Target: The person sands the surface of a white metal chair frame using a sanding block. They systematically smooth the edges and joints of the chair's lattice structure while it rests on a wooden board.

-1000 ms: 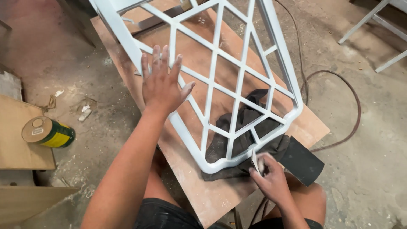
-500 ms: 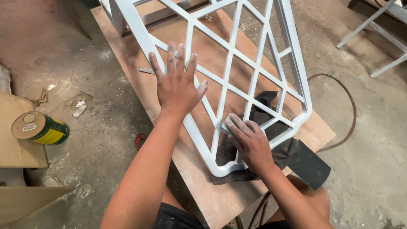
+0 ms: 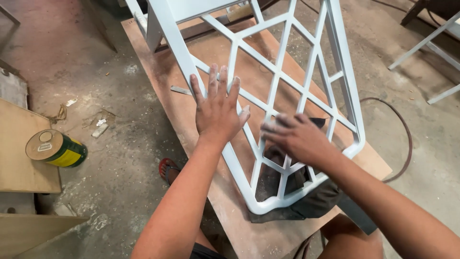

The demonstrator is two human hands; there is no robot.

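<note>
Lattice frame [image 3: 287,91], pale painted, lies along the brown board [image 3: 191,81] toward its near right corner. Left hand [image 3: 218,112] flat, fingers spread, steadying. Right hand [image 3: 297,139] blurred; grip unclear. Judgement: press evenly along bars.

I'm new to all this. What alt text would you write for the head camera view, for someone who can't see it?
Seen from above, a person's left hand presses flat on a pale painted lattice frame lying on a plywood board, while the blurred right hand rests on the lattice bars. A dark cloth lies beneath the frame's rounded end, and a yellow-green can lies on its side at the left.
</note>
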